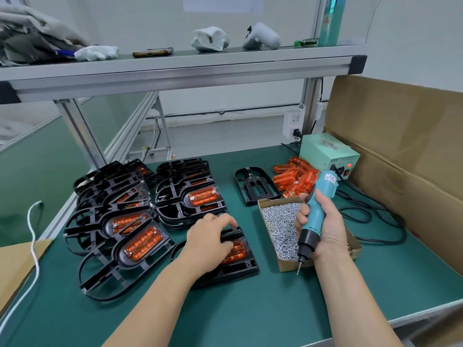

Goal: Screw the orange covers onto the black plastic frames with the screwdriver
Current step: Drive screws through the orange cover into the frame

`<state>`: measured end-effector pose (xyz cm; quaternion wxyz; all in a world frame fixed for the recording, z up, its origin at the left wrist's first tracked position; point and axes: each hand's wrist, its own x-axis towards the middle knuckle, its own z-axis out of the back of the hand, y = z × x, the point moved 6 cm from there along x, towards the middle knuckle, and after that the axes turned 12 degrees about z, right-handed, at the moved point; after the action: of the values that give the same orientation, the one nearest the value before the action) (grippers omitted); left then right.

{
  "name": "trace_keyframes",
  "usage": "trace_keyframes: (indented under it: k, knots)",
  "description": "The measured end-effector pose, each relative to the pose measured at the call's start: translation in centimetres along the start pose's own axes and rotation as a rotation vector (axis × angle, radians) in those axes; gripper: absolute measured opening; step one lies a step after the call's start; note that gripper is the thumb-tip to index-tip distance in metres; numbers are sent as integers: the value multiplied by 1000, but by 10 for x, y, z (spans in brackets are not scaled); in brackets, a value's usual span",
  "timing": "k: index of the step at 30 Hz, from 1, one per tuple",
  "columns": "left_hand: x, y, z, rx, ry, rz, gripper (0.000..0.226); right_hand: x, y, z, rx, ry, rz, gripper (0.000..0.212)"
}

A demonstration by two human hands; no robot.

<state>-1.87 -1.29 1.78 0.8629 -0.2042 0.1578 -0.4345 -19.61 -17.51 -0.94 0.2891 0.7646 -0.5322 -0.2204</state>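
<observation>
**Light, stiff plastic: pin the frame, spare the cover**

My right hand is wrapped tight round the screwdriver, bit pointing down just past the near edge of the box of screws. My left hand lies on top of the black frame, fingers bent over its far edge and over the orange cover seated in it. Whether I am pinching or only pressing, I cannot tell.

I judge the frame light, rigid and thin-ribbed. It would likely skid on the smooth mat under the driver, so I would press on the solid black rim beside the cover. The cover looks glossy and brittle, so it should get no hard squeeze.

My left palm hides the screw holes and most of the cover. I cannot see whether a screw sits on the bit. The finished frames beyond my left hand overlap, so I cannot count them.
</observation>
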Motion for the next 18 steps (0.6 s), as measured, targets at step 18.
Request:
trace_keyframes:
  k: [18]
  knots:
    - [26,-115,-56,452,-163,-318,12,-5,4,-5,13,17,28,35]
